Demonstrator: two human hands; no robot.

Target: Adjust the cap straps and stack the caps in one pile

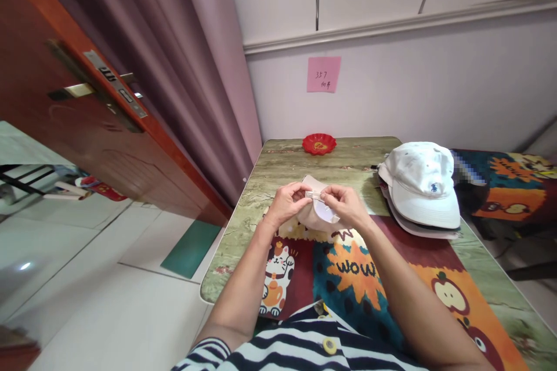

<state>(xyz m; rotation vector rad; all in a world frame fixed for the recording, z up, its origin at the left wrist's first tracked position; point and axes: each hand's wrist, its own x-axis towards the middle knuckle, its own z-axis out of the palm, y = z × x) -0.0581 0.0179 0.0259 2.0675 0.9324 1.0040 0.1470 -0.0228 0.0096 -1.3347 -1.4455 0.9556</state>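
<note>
Over the patterned mat, a pale beige cap (307, 219) is held between my two hands, with the arch-shaped opening at its back turned towards me. My left hand (288, 204) pinches one end of the light strap across that opening. The other end is between the thumb and fingers of my right hand (346, 204). My fingers partly cover the strap, so I cannot tell whether it is fastened. To the right, a white cap (420, 171) with a small blue emblem sits on top of a stack of caps.
A red scalloped dish (319, 144) stands at the back of the wood-grain table (278, 156). A colourful mat (348, 284) covers much of its front. On the left are a brown door (87, 98) and a mauve curtain (209, 58); a pink note (324, 74) is on the wall.
</note>
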